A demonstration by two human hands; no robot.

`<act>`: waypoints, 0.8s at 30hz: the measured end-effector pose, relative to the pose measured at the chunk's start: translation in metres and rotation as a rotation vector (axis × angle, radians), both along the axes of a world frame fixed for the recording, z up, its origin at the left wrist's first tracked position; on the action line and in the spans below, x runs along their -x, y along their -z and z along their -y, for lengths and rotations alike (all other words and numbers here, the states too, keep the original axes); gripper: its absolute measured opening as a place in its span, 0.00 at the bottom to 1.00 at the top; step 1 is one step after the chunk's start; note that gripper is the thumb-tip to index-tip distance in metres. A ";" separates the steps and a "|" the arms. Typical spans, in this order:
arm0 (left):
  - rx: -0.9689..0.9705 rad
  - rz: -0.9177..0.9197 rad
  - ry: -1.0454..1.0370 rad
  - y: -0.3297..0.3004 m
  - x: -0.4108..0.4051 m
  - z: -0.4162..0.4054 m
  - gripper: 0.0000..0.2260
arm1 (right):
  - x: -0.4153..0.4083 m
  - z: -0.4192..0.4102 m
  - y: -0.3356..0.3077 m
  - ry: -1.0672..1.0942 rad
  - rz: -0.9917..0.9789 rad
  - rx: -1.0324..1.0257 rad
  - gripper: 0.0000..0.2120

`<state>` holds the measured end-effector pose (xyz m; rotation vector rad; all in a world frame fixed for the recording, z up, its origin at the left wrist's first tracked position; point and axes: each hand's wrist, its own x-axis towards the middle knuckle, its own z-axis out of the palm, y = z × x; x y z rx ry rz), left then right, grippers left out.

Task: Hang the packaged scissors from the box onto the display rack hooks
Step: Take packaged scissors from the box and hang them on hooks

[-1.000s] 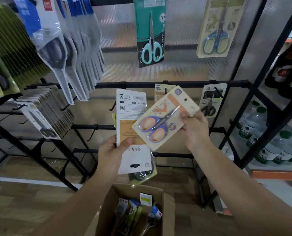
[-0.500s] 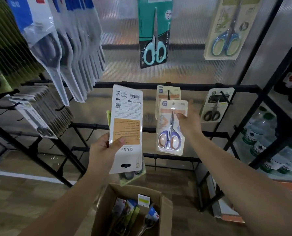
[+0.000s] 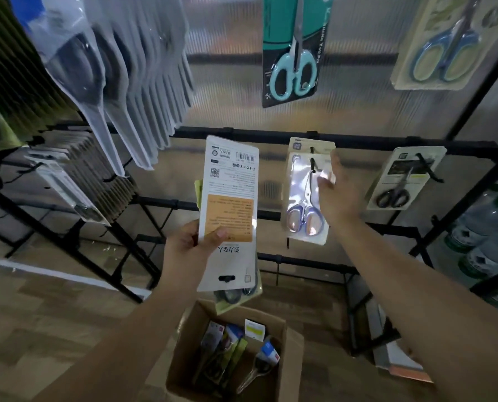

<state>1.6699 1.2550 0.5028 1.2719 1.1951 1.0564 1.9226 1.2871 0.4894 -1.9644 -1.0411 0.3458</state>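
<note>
Straight ahead, a black metal display rack (image 3: 358, 146) is seen from head height, with packaged scissors hung on its hooks. A clear blister pack of purple-and-orange-handled scissors (image 3: 306, 198) is seen on a black hook (image 3: 312, 165) at the middle bar, in front of another cream card. The right hand (image 3: 333, 195) is shown at that pack's upper right edge, its fingers fairly straight and touching or just beside the plastic; a firm grip cannot be told. The hanging step for this pack is judged nearly or fully done.

A tall white card pack with an orange panel (image 3: 230, 210) is gripped upside down by the left hand (image 3: 189, 250), thumb across its face, with a green-edged pack (image 3: 236, 297) held behind it. Below, an open brown cardboard box (image 3: 292, 352) on the wooden floor is seen holding several more packs.

Next, the white pack would probably need to be turned so its hang slot (image 3: 227, 278) faces upward, then threaded onto a free hook.
</note>
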 end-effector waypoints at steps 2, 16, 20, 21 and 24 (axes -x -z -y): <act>0.019 0.008 -0.001 0.001 -0.001 -0.002 0.09 | -0.005 -0.011 -0.002 -0.005 0.054 0.114 0.28; 0.128 0.115 0.040 0.004 0.007 0.009 0.04 | 0.084 0.037 -0.027 -0.509 -0.700 0.106 0.09; 0.157 0.149 0.030 0.000 0.013 0.014 0.03 | 0.086 0.040 -0.042 -0.508 -0.731 0.084 0.09; 0.170 0.180 0.038 -0.001 0.015 0.014 0.04 | 0.084 0.042 -0.043 -0.478 -0.782 0.075 0.09; 0.182 0.244 0.116 -0.005 0.020 0.016 0.09 | 0.080 0.050 -0.045 -0.437 -0.845 0.053 0.09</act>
